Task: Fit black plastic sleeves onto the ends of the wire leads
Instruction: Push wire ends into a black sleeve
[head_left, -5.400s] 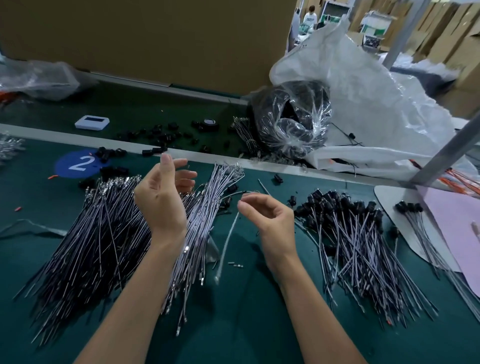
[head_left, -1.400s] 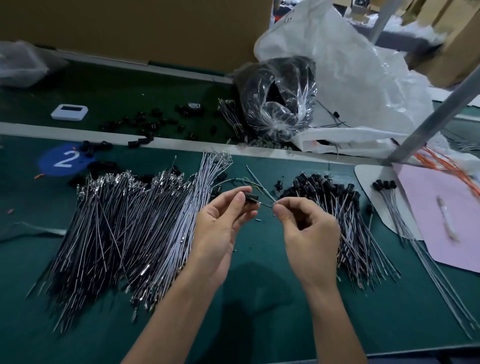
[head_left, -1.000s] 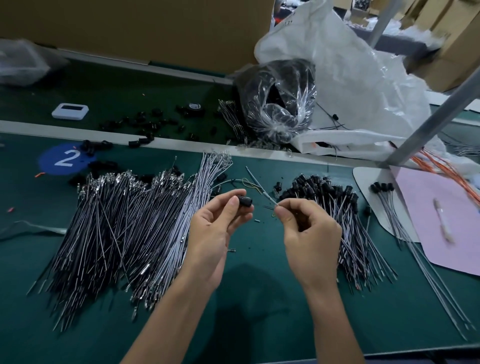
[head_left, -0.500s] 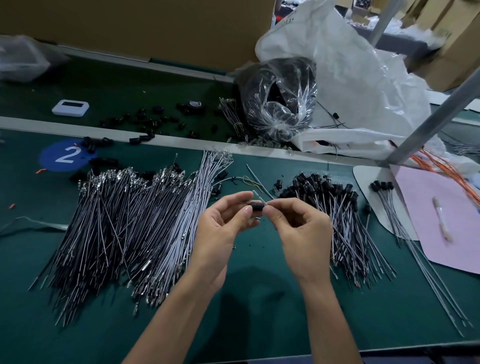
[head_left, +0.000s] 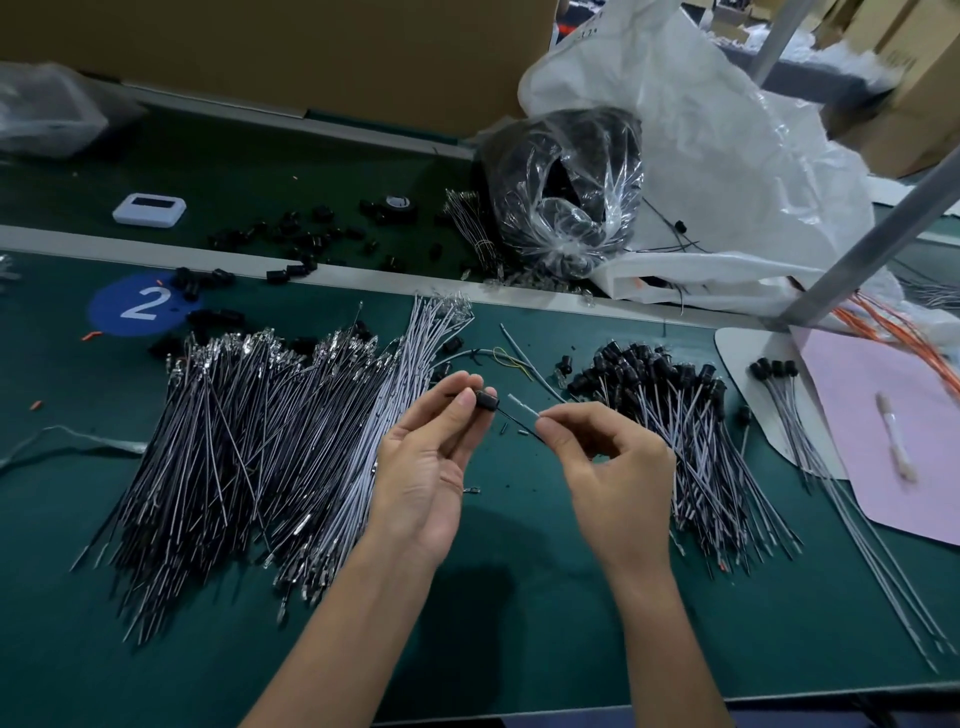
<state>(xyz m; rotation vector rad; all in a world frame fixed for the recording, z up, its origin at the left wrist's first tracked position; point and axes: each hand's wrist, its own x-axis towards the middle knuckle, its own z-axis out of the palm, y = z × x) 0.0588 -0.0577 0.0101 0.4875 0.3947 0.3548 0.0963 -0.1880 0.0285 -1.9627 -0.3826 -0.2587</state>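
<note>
Down on the green bench (head_left: 519, 649), the big heap of bare wire leads (head_left: 249, 447) fans across the left side, and the smaller heap of sleeved leads (head_left: 691, 431) sits to the right. Between the two heaps and raised off the mat, the left hand (head_left: 431, 462) is palm up, pinching a black plastic sleeve (head_left: 487, 400) between thumb and fingertips. The right hand (head_left: 613, 467) pinches a thin lead (head_left: 517, 420), which reaches across to the sleeve's end.
</note>
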